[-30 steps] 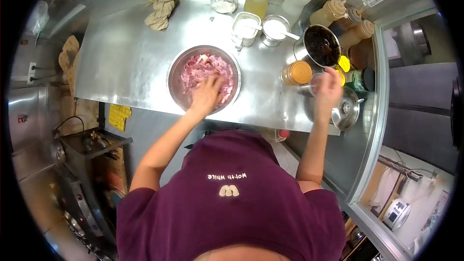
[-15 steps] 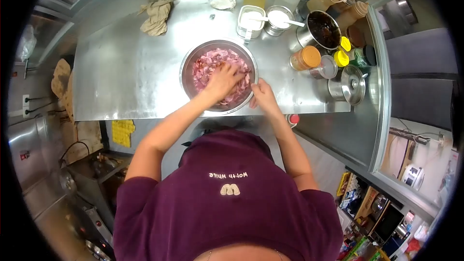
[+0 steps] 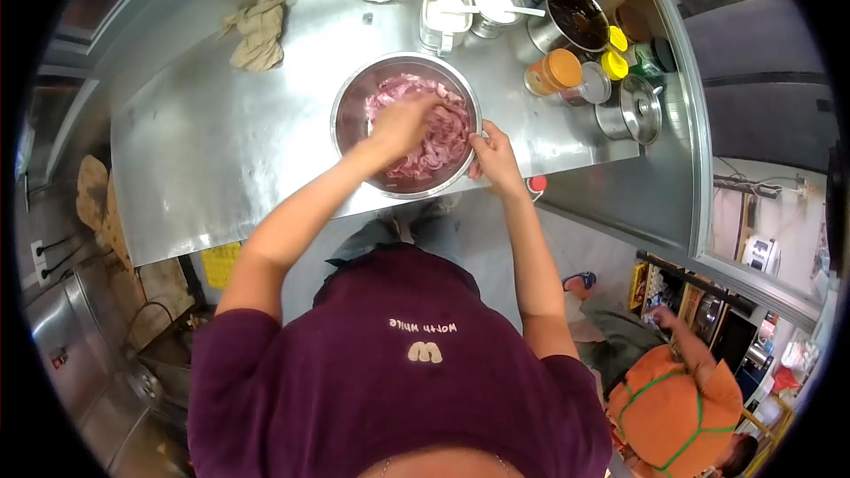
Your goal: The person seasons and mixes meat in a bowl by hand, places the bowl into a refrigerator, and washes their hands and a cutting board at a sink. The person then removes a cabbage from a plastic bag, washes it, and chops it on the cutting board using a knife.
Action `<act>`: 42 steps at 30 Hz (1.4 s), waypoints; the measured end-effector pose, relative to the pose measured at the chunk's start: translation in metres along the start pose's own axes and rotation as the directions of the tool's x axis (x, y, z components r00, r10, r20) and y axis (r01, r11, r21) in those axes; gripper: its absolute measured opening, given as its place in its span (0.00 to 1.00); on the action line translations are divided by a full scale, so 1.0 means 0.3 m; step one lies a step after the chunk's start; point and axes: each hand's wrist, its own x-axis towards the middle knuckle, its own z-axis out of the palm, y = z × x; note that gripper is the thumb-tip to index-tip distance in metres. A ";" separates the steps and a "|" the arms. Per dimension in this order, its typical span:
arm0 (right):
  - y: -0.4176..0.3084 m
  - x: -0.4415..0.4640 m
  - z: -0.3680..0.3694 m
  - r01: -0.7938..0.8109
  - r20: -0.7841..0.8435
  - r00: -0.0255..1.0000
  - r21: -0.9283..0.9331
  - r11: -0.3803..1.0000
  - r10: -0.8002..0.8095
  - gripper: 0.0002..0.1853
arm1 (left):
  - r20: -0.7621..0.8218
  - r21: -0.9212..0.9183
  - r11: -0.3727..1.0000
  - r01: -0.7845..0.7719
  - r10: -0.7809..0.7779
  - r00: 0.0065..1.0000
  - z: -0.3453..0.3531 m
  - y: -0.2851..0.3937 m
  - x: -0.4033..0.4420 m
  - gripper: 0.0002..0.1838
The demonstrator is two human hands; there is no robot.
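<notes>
A steel bowl [image 3: 352,93] of raw sliced pink meat [image 3: 440,143] stands near the front edge of the steel counter [image 3: 195,159]. My left hand [image 3: 403,127] is inside the bowl, its fingers curled down into the meat and partly blurred. My right hand [image 3: 496,158] grips the bowl's right rim, thumb up by the edge and fingers bent around the outside.
Behind the bowl are a square container [image 3: 445,22] and a round tin [image 3: 496,7] of white contents. A pot of dark sauce [image 3: 577,18], an orange-lidded jar [image 3: 554,73] and a lidded pot [image 3: 629,111] stand right. A cloth [image 3: 258,34] lies left. A person in orange [image 3: 677,407] is behind right.
My left hand has gone from spread over the meat to curled in it. The meat has shifted in the bowl. The view has tilted, and a person in orange has appeared at lower right.
</notes>
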 end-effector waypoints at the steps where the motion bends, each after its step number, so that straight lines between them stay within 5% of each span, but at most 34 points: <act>1: -0.007 0.002 -0.003 -0.007 0.002 1.000 0.014 1.000 0.007 0.16 | 0.010 0.108 0.994 0.027 -0.028 1.000 -0.061 -0.010 -0.002 0.23; 3: -0.029 -0.009 0.002 0.006 -0.024 1.000 0.025 1.000 -0.005 0.17 | -0.097 0.309 0.951 -0.025 0.058 0.994 -0.073 -0.071 0.004 0.30; 7: -0.026 0.021 -0.006 0.018 -0.005 1.000 -0.005 1.000 -0.018 0.18 | 0.072 0.136 0.979 -0.151 0.142 0.987 0.040 -0.023 0.079 0.36; 9: -0.042 0.026 -0.024 0.015 -0.013 1.000 -0.024 1.000 -0.016 0.19 | 0.411 0.087 0.992 -0.090 0.047 0.911 0.056 0.039 0.051 0.32; 11: -0.033 0.013 -0.043 -0.009 -0.013 1.000 -0.030 1.000 0.009 0.19 | 0.510 0.109 0.962 -0.248 0.160 0.845 0.024 0.019 -0.016 0.30; 14: -0.022 0.011 -0.046 -0.029 -0.013 0.999 0.009 1.000 0.029 0.19 | 0.220 0.279 0.926 -0.254 0.196 0.956 -0.021 -0.123 -0.090 0.37; 18: -0.019 0.014 -0.044 -0.010 -0.011 1.000 -0.011 1.000 0.010 0.19 | 0.153 0.520 0.826 0.219 -0.342 0.927 -0.048 0.018 -0.137 0.58; 19: -0.008 0.019 -0.037 0.005 -0.021 1.000 -0.025 1.000 -0.006 0.19 | 0.151 0.461 0.862 0.213 -0.313 0.938 -0.008 0.021 -0.142 0.57; 21: -0.008 0.022 -0.031 -0.003 -0.026 1.000 -0.031 1.000 0.002 0.20 | 0.239 0.048 0.957 0.286 -0.289 0.927 0.049 0.028 -0.118 0.53; 24: -0.018 0.011 -0.047 -0.019 -0.026 0.999 -0.004 1.000 0.019 0.21 | 0.119 -0.124 0.986 0.113 -0.099 0.988 0.122 0.015 -0.025 0.42; 27: -0.021 0.015 -0.074 -0.032 -0.037 0.999 -0.008 0.999 0.031 0.22 | 0.087 -0.052 0.996 -0.073 0.077 0.993 0.105 0.046 0.016 0.36; 30: -0.001 0.024 -0.087 -0.004 -0.002 1.000 -0.012 1.000 0.004 0.21 | 0.118 0.416 0.861 -0.293 0.268 0.956 0.125 0.104 -0.019 0.38; 33: 0.002 0.018 -0.087 -0.011 -0.008 1.000 -0.002 1.000 0.011 0.21 | 0.147 0.624 0.763 -0.166 0.095 0.985 0.126 0.042 0.064 0.41; 34: 0.003 0.011 -0.077 -0.007 -0.034 0.999 0.017 1.000 0.008 0.19 | 0.191 0.615 0.788 -0.032 -0.109 0.976 0.081 0.056 0.096 0.44; 37: 0.019 0.008 -0.049 0.022 -0.115 0.993 0.002 1.000 -0.022 0.19 | 0.018 0.343 0.903 0.259 -0.282 0.959 0.031 -0.024 0.053 0.46; 38: 0.022 0.010 -0.044 0.027 -0.116 0.993 0.009 1.000 -0.026 0.19 | -0.090 0.410 0.889 0.206 -0.186 0.978 0.049 -0.042 0.004 0.47; 41: 0.034 -0.002 -0.024 0.023 -0.115 0.993 0.018 1.000 -0.020 0.18 | 0.257 0.324 0.908 0.264 -0.354 0.899 0.043 0.074 -0.083 0.49; 42: 0.025 -0.005 -0.021 0.014 -0.104 0.995 0.001 1.000 -0.014 0.18 | 0.222 0.270 0.943 0.196 -0.259 0.940 0.071 0.086 -0.093 0.39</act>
